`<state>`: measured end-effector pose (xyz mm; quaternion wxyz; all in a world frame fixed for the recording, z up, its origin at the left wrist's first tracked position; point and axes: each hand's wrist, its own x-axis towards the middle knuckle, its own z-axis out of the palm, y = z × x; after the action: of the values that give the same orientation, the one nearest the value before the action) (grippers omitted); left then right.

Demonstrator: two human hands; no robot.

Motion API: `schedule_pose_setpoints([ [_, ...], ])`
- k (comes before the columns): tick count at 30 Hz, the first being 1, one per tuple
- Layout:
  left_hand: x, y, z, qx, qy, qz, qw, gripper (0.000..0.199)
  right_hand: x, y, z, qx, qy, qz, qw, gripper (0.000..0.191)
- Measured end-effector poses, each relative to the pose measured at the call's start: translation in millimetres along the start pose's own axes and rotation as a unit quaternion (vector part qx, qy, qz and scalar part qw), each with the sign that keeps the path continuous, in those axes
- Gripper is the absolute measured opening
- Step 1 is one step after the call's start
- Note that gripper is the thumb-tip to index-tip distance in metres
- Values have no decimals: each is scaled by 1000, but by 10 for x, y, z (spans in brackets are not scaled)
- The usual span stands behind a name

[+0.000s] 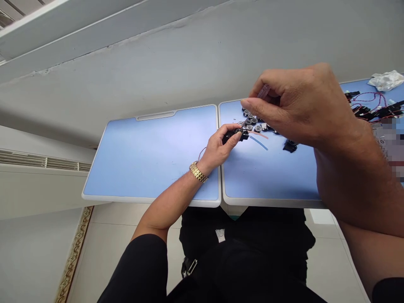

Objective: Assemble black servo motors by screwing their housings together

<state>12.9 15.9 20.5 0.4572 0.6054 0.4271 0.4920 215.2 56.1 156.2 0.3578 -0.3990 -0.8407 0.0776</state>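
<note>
My left hand (219, 149) pinches a small black part (232, 136) with a round metal piece on it. My right hand (296, 107) holds a thin screwdriver (262, 91) with a translucent pinkish handle, and its shaft slants down to that metal piece. Several round metal parts (252, 124) lie just beyond the black part. Another black part (290, 146) sits to their right, below my right hand. Thin blue and pink strips (259, 141) lie near them. The hand partly hides the pile.
Two blue white-rimmed table panels (158, 155) meet near the hands. Tangled red-and-black wires on black parts (372, 105) and a crumpled white cloth (385, 80) lie at the far right. A gold watch (198, 171) circles my left wrist. A wall radiator (41, 168) stands left; tiled floor lies below.
</note>
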Motion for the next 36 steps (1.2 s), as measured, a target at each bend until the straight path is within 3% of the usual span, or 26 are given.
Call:
schedule_pose_setpoints([
  [9,-17,-143,25,19,-33,54,998,51,37,-91,-99,-62,-95,74,991,15],
  [21,-3,-151,16,115,7,186,976,36,4,-157,-179,-95,-102,72,988,15],
  [26,5,-188,-8,148,33,199,968,39,-34,-190,-192,-92,-95,58,990,11],
  [36,21,-199,-11,148,34,198,969,36,-43,-236,-201,-83,-103,56,990,5],
])
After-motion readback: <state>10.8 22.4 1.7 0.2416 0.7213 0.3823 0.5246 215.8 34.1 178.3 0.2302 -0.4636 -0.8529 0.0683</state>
